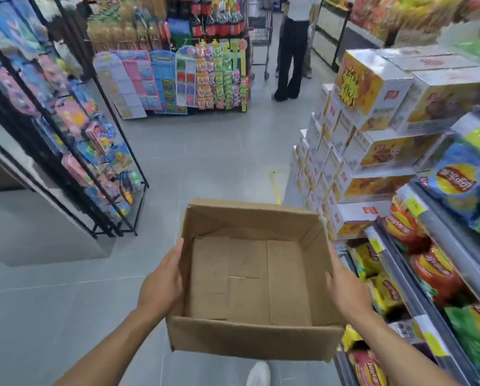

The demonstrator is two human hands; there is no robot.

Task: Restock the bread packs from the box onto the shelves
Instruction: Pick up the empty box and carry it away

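I hold an open brown cardboard box [250,277] in front of me above the grey floor. Nothing lies inside it; only its bare bottom flaps show. My left hand [160,285] grips the box's left wall, fingers pressed against the outside. My right hand [344,288] grips the right wall the same way. No bread packs are visible in the box. The shelves [428,277] on my right hold bags of crisps and snack packs.
A stack of yellow and white cartons [372,129] stands ahead on the right. A black wire rack of toys [74,140] lines the left side. A display of hanging snacks [194,76] stands ahead, and a person in dark trousers [290,57] stands beyond by a trolley.
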